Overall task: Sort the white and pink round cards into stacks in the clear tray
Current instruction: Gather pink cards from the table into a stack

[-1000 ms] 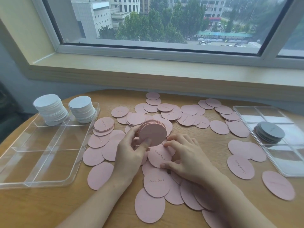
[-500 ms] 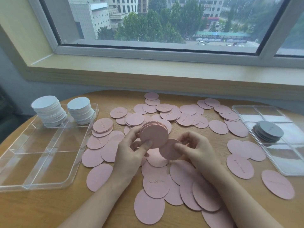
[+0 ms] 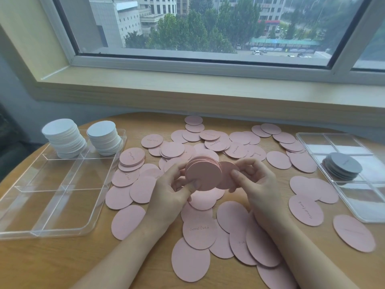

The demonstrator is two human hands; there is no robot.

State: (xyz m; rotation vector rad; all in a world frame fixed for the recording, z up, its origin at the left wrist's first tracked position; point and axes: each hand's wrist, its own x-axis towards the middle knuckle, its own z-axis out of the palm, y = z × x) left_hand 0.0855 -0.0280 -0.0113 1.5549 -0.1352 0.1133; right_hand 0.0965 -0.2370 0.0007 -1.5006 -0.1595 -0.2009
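**White cards stacked, pink cards mostly still loose on the table**

A person sits at a round wooden table [image 3: 52,265] under a window. At the left lies a clear tray [image 3: 62,205] with dividers. Its two far compartments each hold a tall stack of white cards [image 3: 62,138], so the white sorting looks finished. The tray's nearer compartments hold nothing yet.

The pink work appears to be at an early stage. The left hand [image 3: 173,192] grips a pink stack [image 3: 203,174] above the middle of the table, thumb on the front and fingers curled behind. The right hand [image 3: 254,180] pinches a single pink card [image 3: 227,174] between thumb and fingertips, touching it to the back of that stack. Dozens of loose pink cards [image 3: 200,232] lie scattered and overlapping across the table, from the tray to the right edge. No pink cards are in the tray.

At the right a second clear tray [image 3: 354,209] holds a short stack of grey cards [image 3: 342,165].

Several pink cards carry small handwritten-style words, "Good luck". No brand is visible.
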